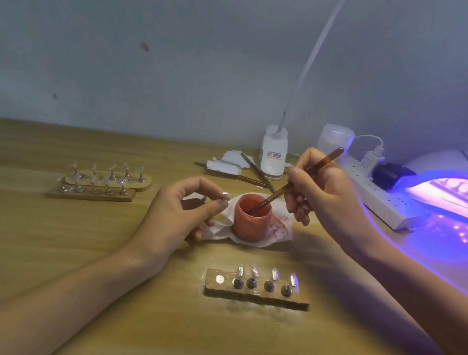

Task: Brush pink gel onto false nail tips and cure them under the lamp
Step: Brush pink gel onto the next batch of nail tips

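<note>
One open jar of pink gel (252, 218) stands on one crumpled white tissue (280, 231) smeared with pink. Three wooden holders are out. The near holder (257, 292), in front of the jar, carries four clear nail tips (274, 274) on dark stands, and a bare metal disc at its left end. Left of the jar and further back, two more holders (98, 187) lie touching each other, with five stands each. Behind the jar lie a few spare brushes (257, 173) among white scraps, and one white labelled bottle (273, 155).

The left hand (183, 210) hovers just left of the jar, with thumb and forefinger pinching one small clear nail tip (226, 194) and the other fingers curled beneath. The right hand (323, 192), just right of the jar, grips one amber-handled brush (305, 175) like a pen. The brush slants down, with its bristle end inside the jar's mouth.

Right of the jar, one curing lamp (446, 197) glows violet, with a blurred pale row inside. One white power strip (382, 200) lies between it and the jar. Everything rests on a wooden table (64, 237) against a plain grey-blue wall (178, 67).
</note>
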A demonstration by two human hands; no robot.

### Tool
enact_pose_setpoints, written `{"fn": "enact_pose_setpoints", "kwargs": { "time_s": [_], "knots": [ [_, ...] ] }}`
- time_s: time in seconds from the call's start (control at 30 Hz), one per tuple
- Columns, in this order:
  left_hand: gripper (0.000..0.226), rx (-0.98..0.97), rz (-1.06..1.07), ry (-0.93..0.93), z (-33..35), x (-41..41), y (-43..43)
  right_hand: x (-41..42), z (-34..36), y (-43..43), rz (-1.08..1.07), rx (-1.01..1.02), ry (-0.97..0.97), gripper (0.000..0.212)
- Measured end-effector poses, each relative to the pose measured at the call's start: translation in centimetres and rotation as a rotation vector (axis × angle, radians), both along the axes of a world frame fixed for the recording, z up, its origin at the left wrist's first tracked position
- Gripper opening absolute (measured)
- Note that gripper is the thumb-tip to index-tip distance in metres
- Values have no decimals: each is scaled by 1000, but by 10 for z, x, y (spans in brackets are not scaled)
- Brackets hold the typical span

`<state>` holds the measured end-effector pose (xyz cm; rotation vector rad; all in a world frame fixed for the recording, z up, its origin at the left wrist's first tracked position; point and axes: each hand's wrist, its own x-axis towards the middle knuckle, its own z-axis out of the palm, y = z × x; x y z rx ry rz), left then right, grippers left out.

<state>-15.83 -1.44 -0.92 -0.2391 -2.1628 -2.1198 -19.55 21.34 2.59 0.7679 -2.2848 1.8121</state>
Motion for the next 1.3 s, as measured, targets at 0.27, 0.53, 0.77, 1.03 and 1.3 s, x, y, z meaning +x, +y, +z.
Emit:
{"fn": "enact_pose_setpoints", "kwargs": {
  "time_s": [0.27, 0.53, 0.77, 1.03, 1.3],
  "knots": [
    [8, -60, 0, 94, 4, -3, 3, 2, -4, -6, 11, 30, 10, 19],
    [11, -131, -2, 135, 2, -2, 5, 4, -8, 2, -80, -285, -59, 25],
    [9, -157, 9, 126, -1, -4, 4, 5, -31, 9, -126, -453, -223, 29],
    [9, -201, -3, 145, -1, -4, 3, 2, -29, 10, -106, -537, -323, 28],
    [7, -216, -5, 170, -1, -4, 4, 2, -30, 7, -23, -500, -286, 29]
  ]
}}
